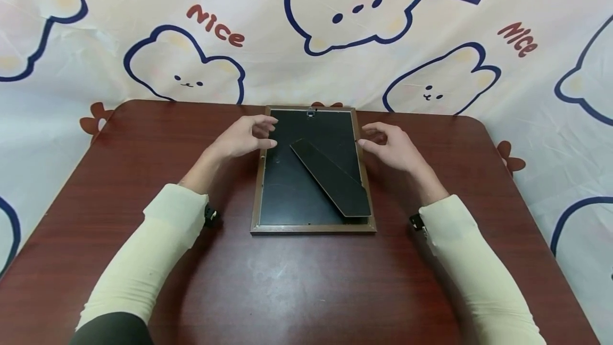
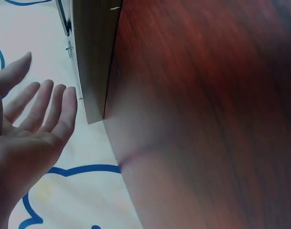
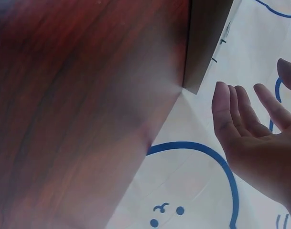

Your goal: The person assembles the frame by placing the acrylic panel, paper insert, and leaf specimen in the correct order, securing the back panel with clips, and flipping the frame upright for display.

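Note:
A picture frame (image 1: 280, 185) lies face down on the table, its black backing and brown edges showing. Its black easel stand (image 1: 332, 180) slants across the back toward the lower right corner. Beside the upper left edge is my left hand (image 1: 246, 134), fingers loosely bent and holding nothing. My right hand (image 1: 390, 145) is by the upper right edge in a like pose, also holding nothing. In the left wrist view the frame's side (image 2: 95, 57) stands just past the fingertips. The right wrist view has the frame's other side (image 3: 207, 43) near my fingers.
The brown wooden table (image 1: 287, 286) extends on all sides of the picture frame. Behind it hangs a pale cloth (image 1: 268, 25) with blue-outlined cartoon figures and red lettering. A small metal hanger (image 1: 311, 113) sits at the frame's far edge.

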`<state>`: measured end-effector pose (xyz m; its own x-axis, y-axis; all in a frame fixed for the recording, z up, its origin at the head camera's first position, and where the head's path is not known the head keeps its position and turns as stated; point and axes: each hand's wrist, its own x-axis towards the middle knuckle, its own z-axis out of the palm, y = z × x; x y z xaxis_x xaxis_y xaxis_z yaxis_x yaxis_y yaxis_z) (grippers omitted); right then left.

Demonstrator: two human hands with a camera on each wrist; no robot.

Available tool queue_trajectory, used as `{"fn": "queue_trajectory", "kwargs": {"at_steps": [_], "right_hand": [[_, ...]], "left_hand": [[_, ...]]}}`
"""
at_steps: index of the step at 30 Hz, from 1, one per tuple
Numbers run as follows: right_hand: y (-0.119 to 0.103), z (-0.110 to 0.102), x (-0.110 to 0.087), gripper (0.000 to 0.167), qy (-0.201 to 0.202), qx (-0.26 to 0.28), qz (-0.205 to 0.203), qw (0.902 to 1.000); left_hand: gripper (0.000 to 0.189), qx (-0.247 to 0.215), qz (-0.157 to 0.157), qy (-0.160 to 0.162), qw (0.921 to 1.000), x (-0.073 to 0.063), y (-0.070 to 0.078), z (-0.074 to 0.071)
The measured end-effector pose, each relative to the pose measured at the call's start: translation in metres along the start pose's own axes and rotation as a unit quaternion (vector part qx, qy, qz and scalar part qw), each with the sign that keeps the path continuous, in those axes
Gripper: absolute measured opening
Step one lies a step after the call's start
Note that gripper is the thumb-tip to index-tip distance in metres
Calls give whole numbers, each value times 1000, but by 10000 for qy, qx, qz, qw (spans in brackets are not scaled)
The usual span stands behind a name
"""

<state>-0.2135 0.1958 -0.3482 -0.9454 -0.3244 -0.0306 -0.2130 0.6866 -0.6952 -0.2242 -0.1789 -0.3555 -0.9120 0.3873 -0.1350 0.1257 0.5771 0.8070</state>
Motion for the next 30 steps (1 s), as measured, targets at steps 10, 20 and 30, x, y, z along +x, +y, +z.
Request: {"fn": "queue_trajectory", "kwargs": {"at_steps": [10, 20, 30], "right_hand": [[7, 0, 15, 49, -266, 755, 382, 9961], [18, 0, 27, 51, -342, 1305, 809, 9875], [26, 0, 36, 54, -503, 1794, 1326, 9735]], "left_hand": [[61, 219, 490, -134, 9985, 4, 4, 13], [64, 963, 1007, -373, 9895, 5, 12, 27], [73, 1832, 1425, -556, 9711, 9, 15, 43]]}}
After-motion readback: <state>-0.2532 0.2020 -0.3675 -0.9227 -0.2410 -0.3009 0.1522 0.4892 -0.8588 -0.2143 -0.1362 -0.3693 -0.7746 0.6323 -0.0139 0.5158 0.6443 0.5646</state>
